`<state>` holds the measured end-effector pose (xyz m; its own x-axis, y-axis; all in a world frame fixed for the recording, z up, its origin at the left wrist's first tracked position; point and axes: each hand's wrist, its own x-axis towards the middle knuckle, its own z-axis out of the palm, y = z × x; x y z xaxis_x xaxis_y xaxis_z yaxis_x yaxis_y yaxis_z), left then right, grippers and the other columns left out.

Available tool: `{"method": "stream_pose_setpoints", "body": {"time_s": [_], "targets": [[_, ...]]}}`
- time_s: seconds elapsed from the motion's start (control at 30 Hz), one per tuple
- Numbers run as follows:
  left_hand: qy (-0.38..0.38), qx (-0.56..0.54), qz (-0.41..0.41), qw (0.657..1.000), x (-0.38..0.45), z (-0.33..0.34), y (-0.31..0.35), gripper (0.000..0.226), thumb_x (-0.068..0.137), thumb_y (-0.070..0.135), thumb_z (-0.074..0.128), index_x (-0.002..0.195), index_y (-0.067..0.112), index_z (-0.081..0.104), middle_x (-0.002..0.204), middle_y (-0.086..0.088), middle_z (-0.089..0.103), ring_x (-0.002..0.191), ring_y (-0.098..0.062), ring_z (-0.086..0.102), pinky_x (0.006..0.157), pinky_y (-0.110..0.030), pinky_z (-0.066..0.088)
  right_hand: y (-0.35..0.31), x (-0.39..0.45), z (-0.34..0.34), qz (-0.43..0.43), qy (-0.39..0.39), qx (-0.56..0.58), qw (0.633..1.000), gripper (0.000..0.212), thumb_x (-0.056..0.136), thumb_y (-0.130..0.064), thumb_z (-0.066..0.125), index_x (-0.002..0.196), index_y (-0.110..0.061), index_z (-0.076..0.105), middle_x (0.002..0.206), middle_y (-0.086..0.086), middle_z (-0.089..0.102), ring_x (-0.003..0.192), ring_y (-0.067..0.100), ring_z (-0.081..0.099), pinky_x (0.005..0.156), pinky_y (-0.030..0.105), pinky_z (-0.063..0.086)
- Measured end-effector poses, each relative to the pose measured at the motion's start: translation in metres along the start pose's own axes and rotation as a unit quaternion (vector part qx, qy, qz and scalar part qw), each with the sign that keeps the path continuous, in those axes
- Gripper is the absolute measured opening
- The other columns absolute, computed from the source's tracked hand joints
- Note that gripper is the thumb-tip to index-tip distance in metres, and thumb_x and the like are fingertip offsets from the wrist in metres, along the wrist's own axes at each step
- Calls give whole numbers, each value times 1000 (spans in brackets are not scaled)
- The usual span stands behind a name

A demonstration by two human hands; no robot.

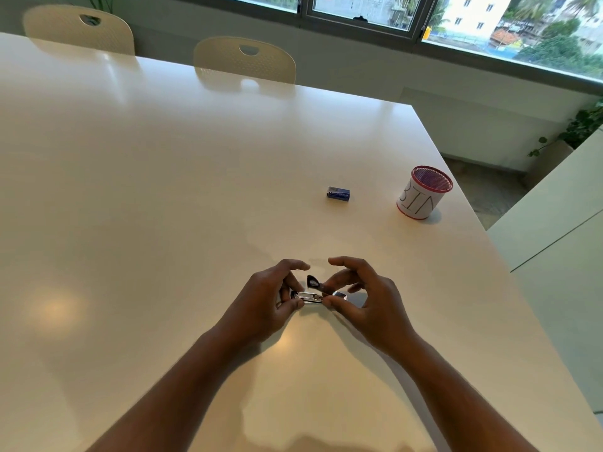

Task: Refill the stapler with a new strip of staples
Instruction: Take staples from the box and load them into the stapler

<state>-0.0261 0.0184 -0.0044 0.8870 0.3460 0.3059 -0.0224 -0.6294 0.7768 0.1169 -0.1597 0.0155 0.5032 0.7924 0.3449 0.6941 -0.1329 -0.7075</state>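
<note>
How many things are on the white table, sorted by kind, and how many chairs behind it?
Stapler, held in both hands: 1
Blue staple box: 1
Cup marked BIN: 1
Chairs: 2
Total: 5

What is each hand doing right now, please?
Left hand: fingers grip the stapler.
Right hand: fingers pinch the stapler's other end.

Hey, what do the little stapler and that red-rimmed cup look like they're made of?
Small silver stapler: apparently polished metal, since it glints brightly, with a black part, probably plastic, sticking up. Red-rimmed round cup: seemingly wire mesh, with fine netting visible inside the rim, wrapped in what looks like matte white paper with handwritten letters.
</note>
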Motion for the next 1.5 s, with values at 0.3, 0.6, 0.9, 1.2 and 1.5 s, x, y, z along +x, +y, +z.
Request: {"method": "stream_pose_setpoints", "body": {"time_s": [0.3,0.6,0.9,1.2,1.5], "targets": [[-3,-6,-15,1000,-1,0,1,72,79,7,87,142,18,54,89,17,62,74,-15,64,76,-23,56,3,5,2,-27,-16,-30,999,28,83,-22,86,110,-22,79,100,-15,76,87,4,72,78,23,60],[-6,0,-10,1000,-1,-1,3,78,80,5,86,148,14,49,93,9,66,76,-11,62,80,-18,53,-1,13,1,-58,-54,-74,994,21,82,-25,87,102,-21,83,91,-13,74,72,7,67,67,19,55],[-16,10,-11,1000,0,-1,4,81,81,6,85,151,13,45,99,7,67,86,-13,66,87,-19,53,-16,20,-3,-97,-108,-183,972,11,91,-26,79,100,-20,83,91,-9,73,66,9,66,62,32,58],[-3,47,6,999,-3,-1,3,69,82,14,86,144,13,56,112,5,61,100,-10,62,94,-25,54,-9,12,0,-67,-78,-148,984,17,90,-29,79,103,-19,75,97,-8,71,75,9,68,68,32,60],[9,85,-8,996,-3,7,2,22,87,18,81,107,16,73,104,10,60,101,-8,57,88,-19,47,1,-3,11,-53,-20,-82,995,38,90,-29,79,125,-19,69,108,-7,70,88,7,67,76,27,61]]}}
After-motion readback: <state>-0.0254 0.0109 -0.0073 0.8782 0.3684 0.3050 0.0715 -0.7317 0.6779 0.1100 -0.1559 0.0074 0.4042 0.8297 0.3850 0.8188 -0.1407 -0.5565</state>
